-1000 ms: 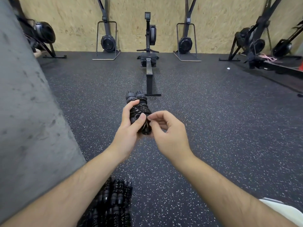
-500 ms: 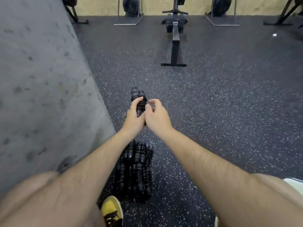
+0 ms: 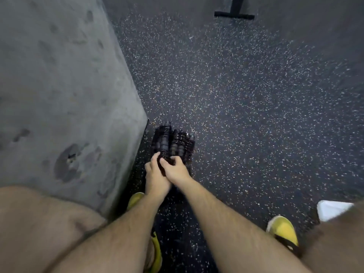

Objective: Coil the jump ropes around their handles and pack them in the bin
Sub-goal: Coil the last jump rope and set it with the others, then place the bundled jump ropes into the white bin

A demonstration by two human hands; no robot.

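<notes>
Underfoot, a dark rubber floor [image 3: 256, 95] flecked with pale specks is seen, spreading out from a grey concrete block [image 3: 59, 85] that fills the left of the view. Pitted marks and a chipped patch are noted on the block's face. Well beyond the block's corner, at the top edge, the black foot of a machine [image 3: 234, 15] is just caught.

Right at the block's corner, just beside its shaded side face, a pile of coiled jump ropes [image 3: 175, 140] is laid on the floor: black bundles, packed side by side and touching. Their long axes are run roughly alongside that side face, far ends pointed away from the person, near ends toward the hands. Everything is smeared by motion, so single cords cannot be told apart.

At the pile's near end, one coiled jump rope [image 3: 164, 156] is gripped. The left hand [image 3: 155, 178] is curled round it on the block's side, the right hand [image 3: 178, 171] on the side away from the block, and the two hands are pressed together. Whether this bundle is touching the pile or held just off it cannot be told.

One yellow shoe [image 3: 156, 251] is planted close to the block's base, a second yellow shoe [image 3: 283, 231] well out from it, and a white object [image 3: 332, 209] is cut off farther out.
</notes>
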